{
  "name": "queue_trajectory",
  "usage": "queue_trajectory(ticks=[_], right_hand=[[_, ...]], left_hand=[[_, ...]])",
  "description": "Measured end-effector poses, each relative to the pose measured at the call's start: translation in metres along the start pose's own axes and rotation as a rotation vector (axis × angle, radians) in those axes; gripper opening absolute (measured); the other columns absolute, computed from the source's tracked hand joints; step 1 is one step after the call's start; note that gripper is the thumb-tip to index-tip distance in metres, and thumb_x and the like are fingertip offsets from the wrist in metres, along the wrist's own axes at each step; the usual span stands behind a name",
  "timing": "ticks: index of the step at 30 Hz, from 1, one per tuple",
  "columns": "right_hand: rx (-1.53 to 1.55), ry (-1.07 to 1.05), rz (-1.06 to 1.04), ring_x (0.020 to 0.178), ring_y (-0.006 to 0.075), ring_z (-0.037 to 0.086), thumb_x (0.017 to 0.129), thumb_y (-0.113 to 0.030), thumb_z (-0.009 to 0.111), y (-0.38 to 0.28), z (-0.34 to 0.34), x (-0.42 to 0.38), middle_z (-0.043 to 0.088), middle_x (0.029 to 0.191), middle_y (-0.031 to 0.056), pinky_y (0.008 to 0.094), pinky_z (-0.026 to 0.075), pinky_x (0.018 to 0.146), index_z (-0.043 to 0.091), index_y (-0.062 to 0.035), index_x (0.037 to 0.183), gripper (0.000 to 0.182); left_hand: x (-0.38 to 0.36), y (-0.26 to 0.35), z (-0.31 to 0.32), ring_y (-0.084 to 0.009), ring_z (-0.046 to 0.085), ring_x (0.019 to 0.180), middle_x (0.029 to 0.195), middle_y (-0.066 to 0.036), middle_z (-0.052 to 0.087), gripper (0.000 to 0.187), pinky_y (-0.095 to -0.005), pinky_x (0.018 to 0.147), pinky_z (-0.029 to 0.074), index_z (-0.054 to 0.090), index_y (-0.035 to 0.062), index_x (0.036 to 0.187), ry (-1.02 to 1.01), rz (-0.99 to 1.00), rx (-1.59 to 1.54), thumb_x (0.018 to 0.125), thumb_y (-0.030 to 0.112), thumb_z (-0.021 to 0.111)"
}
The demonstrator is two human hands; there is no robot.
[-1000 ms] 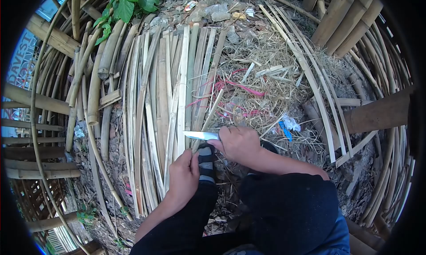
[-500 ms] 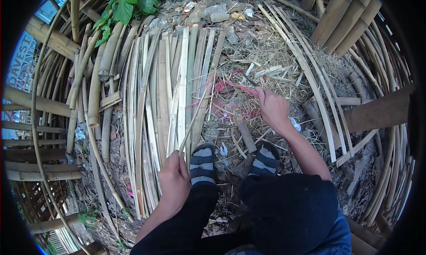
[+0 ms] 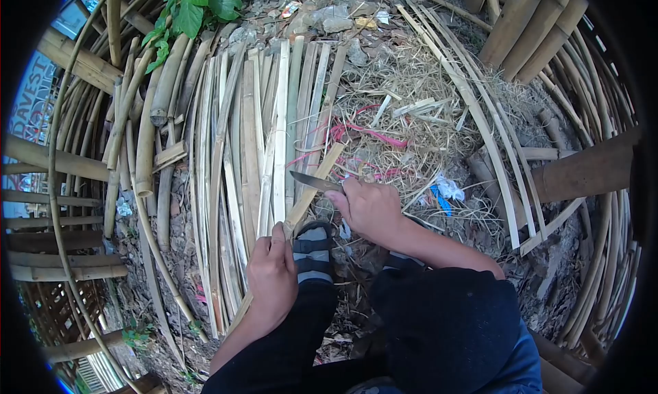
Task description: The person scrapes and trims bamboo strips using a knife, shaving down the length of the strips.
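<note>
My left hand (image 3: 273, 272) is closed around a flat bamboo strip (image 3: 299, 209), which slants up and to the right with its broad face showing. My right hand (image 3: 370, 210) grips a knife by its handle, hidden inside the fist. The dark knife blade (image 3: 312, 181) points left and crosses over the strip near its upper part. Under the strip's left side lies a row of split bamboo slats (image 3: 251, 140). A sandalled foot (image 3: 315, 253) shows close beside my left hand.
Pink plastic twine (image 3: 373, 135) lies on a heap of bamboo shavings (image 3: 428, 92) at upper right. Long pale strips (image 3: 480, 120) bend along the right side. Bamboo poles (image 3: 62, 154) stand at left. A blue-and-white wrapper (image 3: 442, 201) sits right of my right hand.
My right hand has brought the knife left and down from the shavings to the strip. The strip has turned from edge-on to broad face up. The left hand has barely shifted.
</note>
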State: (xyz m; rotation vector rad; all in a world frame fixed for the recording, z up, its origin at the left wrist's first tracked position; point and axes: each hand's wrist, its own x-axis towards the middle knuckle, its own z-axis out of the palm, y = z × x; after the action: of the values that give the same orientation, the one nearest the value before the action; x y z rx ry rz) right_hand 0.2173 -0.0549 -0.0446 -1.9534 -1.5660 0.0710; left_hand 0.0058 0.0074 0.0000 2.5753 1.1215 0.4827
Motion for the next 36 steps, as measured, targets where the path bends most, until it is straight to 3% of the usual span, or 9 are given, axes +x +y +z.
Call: queue_trajectory(ticks=[3,12,15,17,20,27,29,33,36], right_hand=[[-0.1,0.029,0.09,0.045,0.0301,0.063,0.1,-0.045,0.055,0.022,-0.005,0.009,0.061,0.055,0.0135,0.044,0.048,0.041,0.059,-0.0044,0.075,0.047],[0.029,0.049,0.43,0.055,0.0393,0.063,0.102,-0.04,0.052,0.052,-0.012,0.009,0.061,0.058,0.0179,0.0502,0.049,0.055,0.06,-0.0009,0.082,0.045],[0.223,0.078,0.218,0.054,0.0369,0.064,0.1,-0.039,0.056,0.025,-0.007,-0.009,0.062,0.058,0.0155,0.0508,0.047,0.053,0.059,-0.0034,0.081,0.041],[0.235,0.058,-0.122,0.052,0.0331,0.063,0.098,-0.04,0.059,0.014,0.006,-0.016,0.062,0.058,0.0123,0.046,0.048,0.05,0.056,-0.0054,0.078,0.04],[0.105,0.096,-0.177,0.051,0.0282,0.06,0.096,-0.037,0.062,0.012,0.016,-0.013,0.057,0.058,0.0098,0.0397,0.048,0.048,0.054,-0.0076,0.075,0.036],[-0.027,0.154,-0.149,0.05,0.0288,0.061,0.096,-0.039,0.061,0.031,0.013,-0.004,0.058,0.058,0.0112,0.0414,0.046,0.044,0.054,-0.0061,0.075,0.04],[-0.139,0.132,0.06,0.049,0.0273,0.063,0.098,-0.041,0.058,0.044,0.01,0.003,0.059,0.055,0.0118,0.0397,0.048,0.041,0.055,-0.0068,0.074,0.042],[-0.101,0.161,0.295,0.053,0.0368,0.064,0.103,-0.039,0.051,0.08,0.004,0.015,0.059,0.056,0.0159,0.0468,0.049,0.05,0.058,-0.0047,0.079,0.042],[0.052,0.186,0.33,0.053,0.0392,0.061,0.103,-0.038,0.051,0.07,-0.003,0.005,0.059,0.057,0.0161,0.0483,0.048,0.052,0.06,-0.0042,0.083,0.04]], left_hand=[[-0.002,-0.002,0.001,-0.0309,0.057,0.057,0.072,-0.017,0.054,0.029,-0.0427,0.054,0.044,0.066,-0.002,0.12,0.029,0.013,-0.019,0.091,-0.001,0.065],[0.0,0.001,-0.002,-0.0344,0.061,0.063,0.077,-0.017,0.057,0.033,-0.0445,0.057,0.048,0.065,-0.0042,0.121,-0.04,-0.03,0.001,0.088,-0.001,0.065],[0.0,0.002,0.0,-0.0354,0.061,0.064,0.077,-0.018,0.057,0.033,-0.0447,0.058,0.048,0.064,-0.0048,0.121,-0.051,-0.028,-0.028,0.088,-0.001,0.064],[0.001,0.002,-0.001,-0.0361,0.061,0.063,0.077,-0.019,0.057,0.033,-0.045,0.059,0.048,0.064,-0.0054,0.121,-0.064,-0.008,-0.064,0.089,-0.002,0.063],[0.001,0.002,-0.001,-0.0365,0.06,0.063,0.076,-0.02,0.057,0.032,-0.0453,0.059,0.048,0.063,-0.006,0.121,-0.079,-0.008,-0.117,0.089,-0.003,0.062],[-0.002,0.0,-0.004,-0.0368,0.06,0.064,0.075,-0.021,0.057,0.03,-0.0454,0.06,0.047,0.063,-0.0068,0.119,-0.105,-0.021,-0.118,0.089,-0.003,0.062],[-0.003,-0.004,-0.002,-0.0368,0.06,0.065,0.075,-0.021,0.057,0.03,-0.0458,0.06,0.047,0.063,-0.0071,0.119,-0.111,-0.012,-0.124,0.09,-0.003,0.062],[-0.005,-0.002,-0.006,-0.0365,0.06,0.065,0.075,-0.021,0.057,0.03,-0.0457,0.06,0.047,0.063,-0.0075,0.119,-0.122,-0.019,-0.173,0.089,-0.003,0.062],[-0.002,-0.003,0.004,-0.0255,0.051,0.052,0.066,-0.016,0.053,0.019,-0.0401,0.051,0.039,0.069,-0.0017,0.112,-0.02,-0.052,-0.213,0.095,0.006,0.063]])
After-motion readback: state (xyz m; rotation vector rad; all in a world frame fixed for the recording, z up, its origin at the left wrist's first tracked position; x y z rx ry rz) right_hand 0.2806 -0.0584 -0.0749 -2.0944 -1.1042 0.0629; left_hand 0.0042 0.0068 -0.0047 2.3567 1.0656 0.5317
